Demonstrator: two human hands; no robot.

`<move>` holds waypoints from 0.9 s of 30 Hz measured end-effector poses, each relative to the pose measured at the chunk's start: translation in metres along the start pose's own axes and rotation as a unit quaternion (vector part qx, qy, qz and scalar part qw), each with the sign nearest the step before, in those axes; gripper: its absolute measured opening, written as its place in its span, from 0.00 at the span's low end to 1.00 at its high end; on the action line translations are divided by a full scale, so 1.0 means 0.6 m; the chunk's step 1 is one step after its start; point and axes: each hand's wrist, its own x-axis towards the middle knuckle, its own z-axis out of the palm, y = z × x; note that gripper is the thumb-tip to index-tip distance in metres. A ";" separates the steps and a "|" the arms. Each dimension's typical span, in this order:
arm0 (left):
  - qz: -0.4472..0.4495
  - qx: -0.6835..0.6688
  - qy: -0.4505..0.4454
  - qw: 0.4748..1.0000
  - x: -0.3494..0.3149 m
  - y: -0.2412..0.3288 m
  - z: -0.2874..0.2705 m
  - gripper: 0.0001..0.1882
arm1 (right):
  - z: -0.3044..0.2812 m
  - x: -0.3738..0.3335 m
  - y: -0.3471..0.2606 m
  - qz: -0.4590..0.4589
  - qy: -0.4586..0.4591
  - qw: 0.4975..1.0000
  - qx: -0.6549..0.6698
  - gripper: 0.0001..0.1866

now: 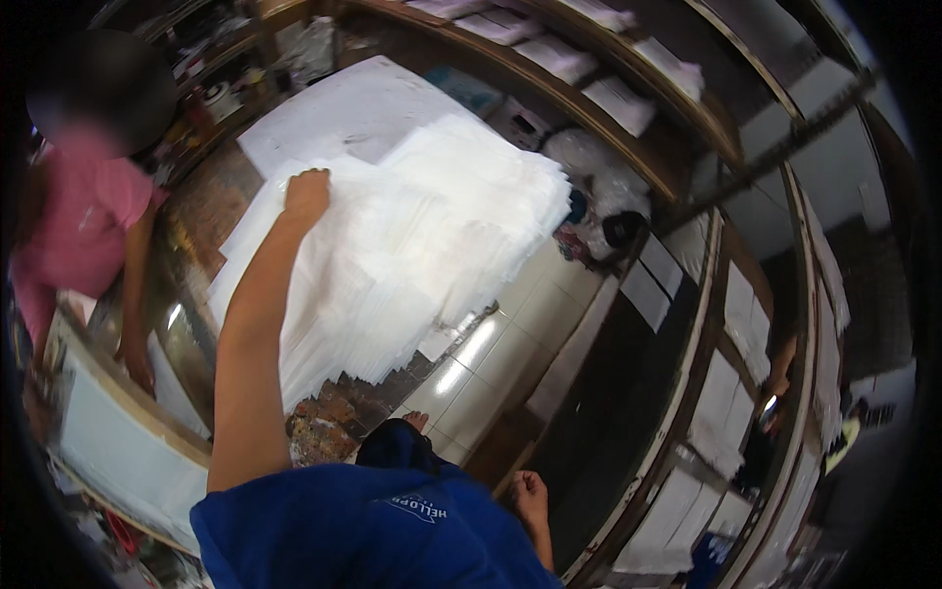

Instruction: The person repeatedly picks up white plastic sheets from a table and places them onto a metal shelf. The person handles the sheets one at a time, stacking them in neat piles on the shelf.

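A large, fanned pile of thin white paper sheets (422, 226) covers the worktable in front of me. My left arm reaches across it, and my left hand (308, 193) is closed at the far left edge of the pile, its fingers curled on a white sheet. Beyond that hand, a greyish-white board or large sheet (343, 108) lies partly under the pile. My right hand (531, 499) hangs low by my right side, fingers curled in with nothing visible in them, beside a long dark surface (599, 393).
A person in a pink shirt (88, 216) stands at the left beside a pale-framed panel (118, 442). Wooden shelves (628, 118) with paper stacks run along the back. At the right stands a rack with white sheets (721, 402). Tiled floor (481, 363) shows between table and dark surface.
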 end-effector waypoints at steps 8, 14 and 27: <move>0.292 -0.237 0.168 0.911 -0.098 0.257 -0.215 0.17 | -0.006 0.066 -0.143 -0.134 0.040 0.990 0.006 0.14; 0.571 -0.280 0.100 0.765 -0.302 0.465 -0.296 0.23 | -0.046 0.011 -0.341 -0.247 -0.026 0.941 0.229 0.16; 0.721 -0.365 -0.056 0.586 -0.657 0.668 -0.317 0.21 | -0.196 -0.194 -0.107 -0.159 0.233 0.957 0.074 0.14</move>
